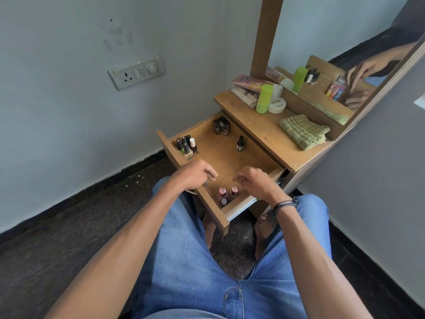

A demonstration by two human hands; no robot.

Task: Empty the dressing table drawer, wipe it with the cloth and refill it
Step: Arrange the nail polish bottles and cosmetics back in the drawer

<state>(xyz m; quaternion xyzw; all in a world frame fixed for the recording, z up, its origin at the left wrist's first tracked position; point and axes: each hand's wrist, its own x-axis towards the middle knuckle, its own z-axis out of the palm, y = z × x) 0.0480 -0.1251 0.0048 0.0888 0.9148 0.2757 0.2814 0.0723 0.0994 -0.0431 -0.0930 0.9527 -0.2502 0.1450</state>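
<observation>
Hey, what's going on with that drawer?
A seated person faces a dressing table whose drawer is pulled open. The left hand and right hand hover over its near end, fingers loosely curled, apparently holding nothing. Small nail polish bottles stand in clusters inside, so it isn't emptied yet. The folded green cloth lies untouched on the tabletop.
</observation>
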